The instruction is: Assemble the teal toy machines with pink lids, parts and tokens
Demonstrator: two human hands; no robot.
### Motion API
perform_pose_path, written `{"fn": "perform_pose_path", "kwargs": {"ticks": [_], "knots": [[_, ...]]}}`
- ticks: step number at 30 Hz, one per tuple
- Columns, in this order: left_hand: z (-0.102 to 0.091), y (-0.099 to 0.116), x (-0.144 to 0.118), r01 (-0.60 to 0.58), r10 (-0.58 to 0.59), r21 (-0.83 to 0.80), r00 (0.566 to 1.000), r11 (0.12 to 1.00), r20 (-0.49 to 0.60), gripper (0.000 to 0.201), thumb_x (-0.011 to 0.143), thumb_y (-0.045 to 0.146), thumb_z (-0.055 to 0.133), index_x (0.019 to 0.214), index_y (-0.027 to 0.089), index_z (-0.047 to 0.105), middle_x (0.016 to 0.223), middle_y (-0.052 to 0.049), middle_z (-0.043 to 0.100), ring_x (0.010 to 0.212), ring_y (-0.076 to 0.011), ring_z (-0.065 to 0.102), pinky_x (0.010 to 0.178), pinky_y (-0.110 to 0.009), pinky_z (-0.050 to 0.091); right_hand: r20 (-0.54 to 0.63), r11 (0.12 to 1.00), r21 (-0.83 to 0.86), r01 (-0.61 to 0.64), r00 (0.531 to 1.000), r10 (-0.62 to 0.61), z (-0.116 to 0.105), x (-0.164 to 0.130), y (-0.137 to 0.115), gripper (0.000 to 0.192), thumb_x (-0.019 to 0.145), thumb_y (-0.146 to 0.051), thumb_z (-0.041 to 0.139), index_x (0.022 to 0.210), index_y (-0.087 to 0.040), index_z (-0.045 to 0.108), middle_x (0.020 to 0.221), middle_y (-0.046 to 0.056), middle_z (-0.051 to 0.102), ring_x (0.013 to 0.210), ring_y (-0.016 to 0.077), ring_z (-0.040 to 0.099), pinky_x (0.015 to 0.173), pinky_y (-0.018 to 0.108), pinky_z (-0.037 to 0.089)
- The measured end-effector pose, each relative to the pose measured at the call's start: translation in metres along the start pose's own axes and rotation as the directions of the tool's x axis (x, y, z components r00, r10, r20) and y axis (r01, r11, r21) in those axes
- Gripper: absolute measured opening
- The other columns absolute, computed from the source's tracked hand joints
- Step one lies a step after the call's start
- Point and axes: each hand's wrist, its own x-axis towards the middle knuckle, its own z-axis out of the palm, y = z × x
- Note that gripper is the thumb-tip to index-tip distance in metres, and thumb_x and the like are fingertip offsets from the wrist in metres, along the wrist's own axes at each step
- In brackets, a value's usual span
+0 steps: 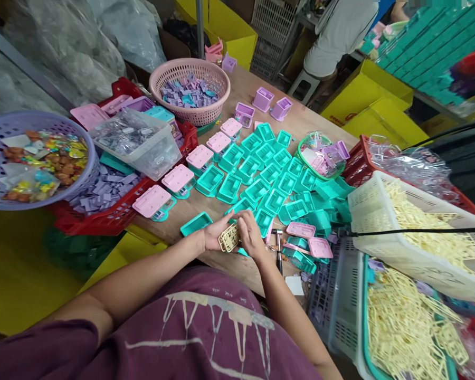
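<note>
A small cream plastic frame (pixel 229 237), a lattice-like moulded piece, is held at the near edge of the wooden table (pixel 245 84), just in front of the person's body. It is gripped from the left by the left hand (pixel 215 234), fingers curled under it, and pinched from the right by the right hand (pixel 250 236), thumb and fingertips closed on its edge. The step in hand appears to be the working of this frame, perhaps the snapping of a part from it; the next move would likely call for a firm twist with the piece kept steady.

Just beyond the hands, open teal plastic cases (pixel 261 174) are spread in rows. To their left, cases with pink lids (pixel 178 178) are lined up. A small hammer (pixel 278 248) lies just beside the right wrist. More cream frames fill a white basket (pixel 364 200) at the right. A pink basket (pixel 190 71) of purple parts stands at the far side.
</note>
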Motion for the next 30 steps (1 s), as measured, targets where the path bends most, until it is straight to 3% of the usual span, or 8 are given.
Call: {"fn": "perform_pose_path", "kwargs": {"ticks": [3, 7, 11, 14, 17, 20, 25, 30], "knots": [[0.006, 0.005, 0.001, -0.035, 0.037, 0.026, 0.995, 0.999, -0.092, 0.049, 0.091, 0.056, 0.053, 0.107, 0.012, 0.065, 0.082, -0.01, 0.072, 0.066, -0.02, 0.068, 0.06, -0.03, 0.053, -0.121, 0.993, 0.032, -0.113, 0.986, 0.116, -0.005, -0.015, -0.005, 0.028, 0.1, -0.04, 0.04, 0.118, -0.023, 0.052, 0.116, 0.009, 0.049, 0.112, 0.0204, 0.05, 0.1, 0.041, 0.044], [0.011, 0.006, 0.005, -0.095, 0.097, 0.023, 0.987, 0.995, -0.127, 0.041, 0.094, 0.049, 0.051, 0.114, 0.014, 0.062, 0.083, -0.008, 0.071, 0.068, -0.0178, 0.068, 0.063, -0.028, 0.053, -0.072, 0.993, -0.061, -0.105, 0.992, 0.101, -0.006, -0.034, -0.009, 0.059, 0.084, -0.046, 0.067, 0.134, -0.025, 0.045, 0.123, 0.011, 0.048, 0.116, 0.0252, 0.048, 0.1, 0.045, 0.046], [0.018, 0.009, 0.006, -0.087, 0.088, 0.015, 0.99, 0.996, -0.112, 0.049, 0.099, 0.049, 0.035, 0.118, 0.012, 0.06, 0.088, -0.011, 0.071, 0.074, -0.0207, 0.069, 0.068, -0.032, 0.055, -0.085, 0.996, -0.062, -0.069, 0.994, 0.063, -0.016, -0.043, -0.005, 0.039, 0.085, -0.041, 0.068, 0.119, -0.026, 0.054, 0.126, 0.009, 0.051, 0.12, 0.0246, 0.048, 0.102, 0.045, 0.044], [0.024, 0.012, 0.006, -0.035, 0.037, 0.031, 0.997, 0.999, -0.062, 0.051, 0.099, 0.05, 0.031, 0.12, 0.012, 0.059, 0.093, -0.013, 0.071, 0.075, -0.0225, 0.07, 0.068, -0.036, 0.056, -0.039, 0.999, -0.027, -0.045, 0.998, 0.044, -0.028, -0.04, 0.001, 0.054, 0.086, -0.039, 0.066, 0.134, -0.026, 0.044, 0.134, 0.012, 0.05, 0.122, 0.025, 0.048, 0.1, 0.045, 0.046], [0.028, 0.013, 0.008, 0.022, -0.023, 0.06, 1.0, 0.998, 0.005, 0.049, 0.099, 0.049, 0.037, 0.122, 0.012, 0.058, 0.096, -0.014, 0.071, 0.071, -0.0213, 0.069, 0.071, -0.04, 0.057, 0.01, 0.997, -0.036, -0.066, 0.998, 0.066, -0.036, -0.034, 0.005, 0.054, 0.089, -0.038, 0.062, 0.138, -0.024, 0.044, 0.121, 0.011, 0.059, 0.106, 0.023, 0.055, 0.092, 0.043, 0.048], [0.026, 0.015, 0.008, 0.024, -0.025, 0.064, 1.0, 0.998, 0.012, 0.046, 0.097, 0.047, 0.045, 0.124, 0.013, 0.057, 0.097, -0.013, 0.072, 0.075, -0.0223, 0.071, 0.076, -0.041, 0.056, -0.065, 0.993, -0.003, -0.121, 0.991, 0.12, -0.039, -0.031, 0.009, 0.035, 0.087, -0.04, 0.065, 0.117, -0.022, 0.059, 0.104, 0.007, 0.064, 0.097, 0.0211, 0.057, 0.089, 0.039, 0.047], [0.026, 0.022, 0.002, -0.008, 0.011, 0.031, 0.994, 0.999, -0.111, 0.046, 0.098, 0.044, 0.041, 0.126, 0.01, 0.055, 0.102, -0.017, 0.072, 0.085, -0.0282, 0.072, 0.078, -0.044, 0.055, -0.266, 0.902, 0.361, -0.236, 0.901, 0.342, -0.041, -0.04, 0.016, 0.027, 0.086, -0.047, 0.063, 0.091, -0.022, 0.054, 0.083, 0.0, 0.06, 0.076, 0.0149, 0.06, 0.069, 0.029, 0.05], [0.032, 0.021, 0.011, -0.185, 0.177, -0.008, 0.952, 0.983, -0.25, 0.038, 0.097, 0.044, 0.043, 0.11, 0.012, 0.058, 0.099, -0.015, 0.072, 0.085, -0.0264, 0.072, 0.075, -0.04, 0.056, -0.464, 0.92, 0.294, -0.261, 0.802, 0.376, -0.03, -0.043, 0.01, 0.022, 0.09, -0.043, 0.058, 0.089, -0.022, 0.05, 0.083, 0.001, 0.053, 0.074, 0.0142, 0.052, 0.064, 0.027, 0.044]]}}
